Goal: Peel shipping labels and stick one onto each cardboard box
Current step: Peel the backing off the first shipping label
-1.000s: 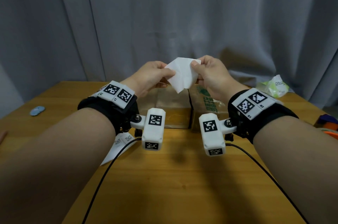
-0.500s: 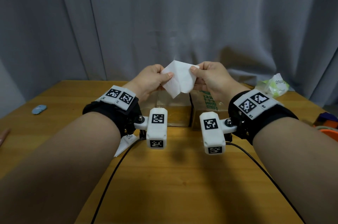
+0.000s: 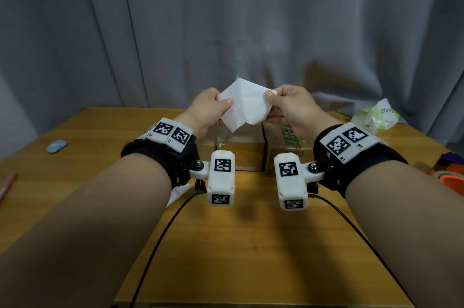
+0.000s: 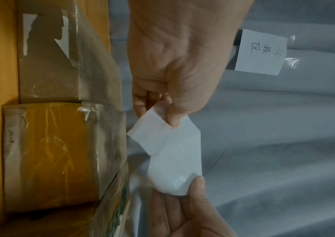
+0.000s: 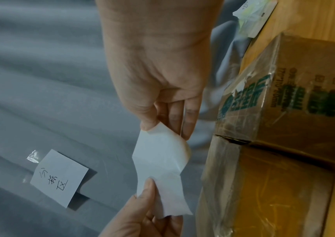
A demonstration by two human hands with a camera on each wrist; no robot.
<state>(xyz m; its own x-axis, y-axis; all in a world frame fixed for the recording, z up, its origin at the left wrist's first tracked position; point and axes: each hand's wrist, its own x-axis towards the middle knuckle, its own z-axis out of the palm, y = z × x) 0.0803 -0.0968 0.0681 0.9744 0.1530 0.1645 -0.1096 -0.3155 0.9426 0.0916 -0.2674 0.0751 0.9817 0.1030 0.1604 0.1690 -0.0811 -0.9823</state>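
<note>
Both hands hold a white label sheet (image 3: pixel 247 106) in the air above the boxes. My left hand (image 3: pixel 224 103) pinches its left edge with the thumb on top, and my right hand (image 3: pixel 270 95) pinches its right corner. In the wrist views the label sheet (image 4: pixel 174 154) (image 5: pixel 160 168) curls between the two pinches and its layers look partly split. Below stand a tape-wrapped cardboard box (image 3: pixel 238 154), a box with green print (image 3: pixel 286 142), and a brown box with torn label scraps (image 4: pixel 50 64).
On the wooden table (image 3: pixel 251 245) lie a blue object (image 3: pixel 57 145) at far left, a pencil (image 3: pixel 7 186), a plastic bag (image 3: pixel 375 115) at back right and an orange tape roll (image 3: pixel 452 179). More white sheets (image 3: pixel 178 194) lie under my left wrist. A handwritten note (image 5: pixel 59 178) hangs on the grey curtain.
The two thumbs have drawn apart, so the sheet is spread wider between the hands. The boxes have not moved.
</note>
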